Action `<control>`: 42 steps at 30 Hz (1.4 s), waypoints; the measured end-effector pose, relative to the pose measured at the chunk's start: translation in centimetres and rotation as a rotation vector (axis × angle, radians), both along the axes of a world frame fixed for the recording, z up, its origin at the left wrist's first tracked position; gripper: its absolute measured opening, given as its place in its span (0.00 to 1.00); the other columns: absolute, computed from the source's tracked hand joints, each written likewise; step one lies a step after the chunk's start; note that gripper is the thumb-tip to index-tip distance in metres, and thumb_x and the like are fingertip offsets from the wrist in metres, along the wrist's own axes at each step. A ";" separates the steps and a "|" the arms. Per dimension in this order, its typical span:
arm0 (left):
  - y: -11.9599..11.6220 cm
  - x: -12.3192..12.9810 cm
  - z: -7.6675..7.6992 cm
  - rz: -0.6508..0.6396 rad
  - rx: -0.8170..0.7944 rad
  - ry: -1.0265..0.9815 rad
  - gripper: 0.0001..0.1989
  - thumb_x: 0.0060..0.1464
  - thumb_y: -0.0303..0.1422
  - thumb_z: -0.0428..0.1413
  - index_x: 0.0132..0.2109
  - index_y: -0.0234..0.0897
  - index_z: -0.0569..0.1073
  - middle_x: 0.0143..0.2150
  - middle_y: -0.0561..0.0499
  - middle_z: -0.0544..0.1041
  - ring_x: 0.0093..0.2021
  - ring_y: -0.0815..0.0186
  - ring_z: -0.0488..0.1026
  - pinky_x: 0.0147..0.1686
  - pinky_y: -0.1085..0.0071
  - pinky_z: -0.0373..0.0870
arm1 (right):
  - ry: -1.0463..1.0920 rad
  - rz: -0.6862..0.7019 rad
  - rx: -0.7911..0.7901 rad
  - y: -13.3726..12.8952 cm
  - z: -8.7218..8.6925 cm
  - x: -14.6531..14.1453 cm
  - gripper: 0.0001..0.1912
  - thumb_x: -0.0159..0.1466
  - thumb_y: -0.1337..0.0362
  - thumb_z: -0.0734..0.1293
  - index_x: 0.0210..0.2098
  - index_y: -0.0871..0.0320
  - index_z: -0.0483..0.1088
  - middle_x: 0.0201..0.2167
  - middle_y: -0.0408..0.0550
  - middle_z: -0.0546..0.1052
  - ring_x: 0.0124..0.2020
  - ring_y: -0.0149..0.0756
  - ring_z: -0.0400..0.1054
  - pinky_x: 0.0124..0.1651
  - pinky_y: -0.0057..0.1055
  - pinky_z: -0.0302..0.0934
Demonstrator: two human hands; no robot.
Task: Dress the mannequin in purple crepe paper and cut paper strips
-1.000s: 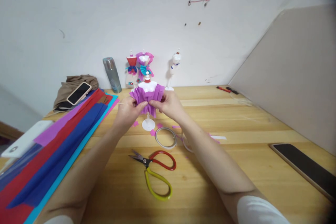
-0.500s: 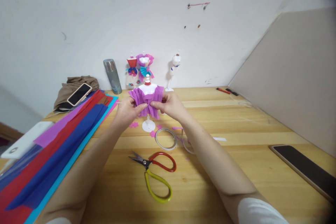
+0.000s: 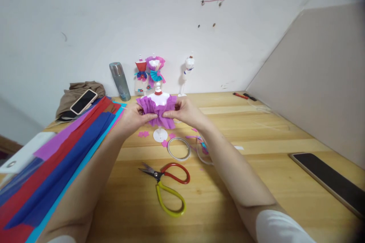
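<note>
A small white mannequin [image 3: 159,99] with a red neck band stands on a round white base. Pleated purple paper [image 3: 168,122] wraps around its body. My left hand [image 3: 136,117] pinches the paper at the left side, its thumb on the front. From the right, my right hand [image 3: 184,113] grips the same paper, with its thumb near the middle. The fingers behind the paper are partly hidden. Nearer me lie open scissors [image 3: 157,175] with one red and one yellow handle. A roll of tape [image 3: 178,149] lies between the scissors and the mannequin.
Coloured paper sheets [image 3: 61,147] cover the left side of the table. A phone [image 3: 84,101] rests on brown cloth [image 3: 71,93] beside a leaning flask [image 3: 119,81]. Decorated mannequins [image 3: 155,66] stand by the wall. Another phone [image 3: 327,178] lies at right.
The purple paper's top edge now flares out more on both sides. Both hands still hold it, with slightly shifted grips. The whole view has shifted a little.
</note>
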State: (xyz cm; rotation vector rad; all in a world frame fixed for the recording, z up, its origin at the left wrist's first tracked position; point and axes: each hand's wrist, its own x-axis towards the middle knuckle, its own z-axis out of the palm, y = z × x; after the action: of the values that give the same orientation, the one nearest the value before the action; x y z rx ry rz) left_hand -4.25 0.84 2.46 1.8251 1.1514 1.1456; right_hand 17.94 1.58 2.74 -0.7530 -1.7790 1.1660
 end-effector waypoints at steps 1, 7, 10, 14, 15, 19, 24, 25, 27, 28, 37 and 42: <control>0.0 0.0 -0.1 0.006 0.005 -0.009 0.16 0.41 0.41 0.72 0.33 0.35 0.84 0.34 0.46 0.86 0.33 0.60 0.79 0.37 0.64 0.79 | 0.001 0.012 -0.005 -0.1 0.1 0.1 0.19 0.49 0.52 0.82 0.27 0.58 0.75 0.27 0.41 0.76 0.31 0.32 0.69 0.38 0.31 0.67; -0.1 0.3 0.2 0.023 0.028 0.004 0.13 0.42 0.39 0.72 0.33 0.36 0.81 0.34 0.47 0.85 0.34 0.60 0.81 0.38 0.64 0.81 | -0.002 0.001 0.018 0.2 0.1 0.4 0.18 0.51 0.51 0.81 0.30 0.57 0.78 0.31 0.43 0.80 0.35 0.35 0.72 0.42 0.34 0.70; -0.1 0.3 0.4 0.020 0.029 0.021 0.12 0.44 0.37 0.71 0.33 0.36 0.80 0.33 0.47 0.85 0.35 0.60 0.81 0.38 0.65 0.82 | -0.005 -0.017 0.040 0.5 -0.3 0.3 0.14 0.54 0.54 0.78 0.32 0.57 0.79 0.30 0.42 0.80 0.34 0.34 0.72 0.42 0.33 0.69; 0.0 0.2 0.3 -0.006 0.005 0.003 0.16 0.43 0.40 0.73 0.36 0.37 0.81 0.36 0.46 0.86 0.39 0.56 0.84 0.41 0.62 0.84 | 0.009 -0.016 0.041 0.6 -0.6 0.2 0.13 0.54 0.54 0.77 0.32 0.56 0.78 0.31 0.43 0.80 0.35 0.35 0.72 0.41 0.33 0.69; 0.1 0.3 0.3 -0.014 0.009 -0.006 0.18 0.42 0.42 0.73 0.37 0.37 0.81 0.36 0.46 0.86 0.40 0.55 0.84 0.43 0.61 0.84 | 0.007 -0.015 0.038 0.6 -0.6 0.2 0.13 0.54 0.53 0.76 0.31 0.56 0.78 0.31 0.43 0.80 0.35 0.36 0.72 0.40 0.33 0.68; 0.2 0.4 0.1 -0.049 0.041 -0.033 0.21 0.41 0.45 0.74 0.38 0.37 0.81 0.38 0.46 0.87 0.42 0.55 0.85 0.47 0.60 0.84 | -0.003 -0.022 0.042 0.3 -0.5 0.1 0.12 0.55 0.54 0.75 0.31 0.56 0.77 0.31 0.43 0.79 0.34 0.35 0.71 0.37 0.31 0.66; 0.4 0.5 0.0 -0.018 0.086 -0.020 0.20 0.41 0.47 0.74 0.34 0.39 0.78 0.35 0.48 0.86 0.45 0.53 0.85 0.51 0.60 0.83 | -0.048 -0.120 0.086 0.3 -0.5 -0.1 0.11 0.56 0.56 0.73 0.30 0.57 0.74 0.29 0.42 0.76 0.33 0.35 0.69 0.37 0.32 0.64; 0.4 0.5 0.0 0.001 0.100 -0.021 0.21 0.41 0.47 0.74 0.36 0.40 0.79 0.36 0.47 0.86 0.45 0.53 0.85 0.51 0.60 0.83 | -0.066 -0.140 0.091 0.3 -0.5 -0.1 0.10 0.56 0.56 0.73 0.30 0.57 0.73 0.28 0.43 0.76 0.33 0.36 0.68 0.37 0.32 0.64; 0.5 0.5 0.1 0.033 0.119 -0.018 0.22 0.41 0.47 0.74 0.38 0.40 0.80 0.39 0.46 0.87 0.46 0.54 0.85 0.52 0.60 0.83 | -0.111 -0.178 0.098 0.3 -0.6 -0.1 0.10 0.57 0.57 0.72 0.30 0.57 0.72 0.28 0.43 0.75 0.33 0.36 0.68 0.37 0.32 0.64; 0.5 0.5 0.1 0.042 0.120 -0.011 0.22 0.41 0.47 0.74 0.39 0.40 0.80 0.40 0.46 0.87 0.46 0.54 0.85 0.52 0.60 0.83 | -0.135 -0.201 0.104 0.2 -0.5 -0.1 0.10 0.58 0.57 0.72 0.29 0.57 0.72 0.27 0.43 0.74 0.33 0.36 0.67 0.37 0.32 0.64; 0.5 0.7 0.2 0.041 0.108 -0.012 0.18 0.40 0.37 0.73 0.40 0.39 0.81 0.43 0.46 0.88 0.46 0.54 0.85 0.54 0.59 0.82 | -0.233 -0.310 0.156 -0.7 0.3 -0.2 0.08 0.59 0.61 0.70 0.28 0.57 0.69 0.25 0.41 0.69 0.31 0.35 0.64 0.36 0.32 0.60; 0.3 0.6 0.1 0.035 0.104 -0.019 0.14 0.42 0.36 0.72 0.33 0.39 0.76 0.32 0.50 0.83 0.44 0.54 0.84 0.44 0.64 0.82 | -0.212 -0.238 0.155 -1.3 0.6 -0.5 0.11 0.60 0.60 0.73 0.28 0.57 0.69 0.24 0.41 0.70 0.30 0.34 0.64 0.34 0.30 0.58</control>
State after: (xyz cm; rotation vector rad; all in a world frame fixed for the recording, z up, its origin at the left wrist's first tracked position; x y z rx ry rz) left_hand -3.65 1.12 2.55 1.8744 1.1361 1.2610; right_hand 17.47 0.23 3.31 -0.9939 -1.8672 0.8058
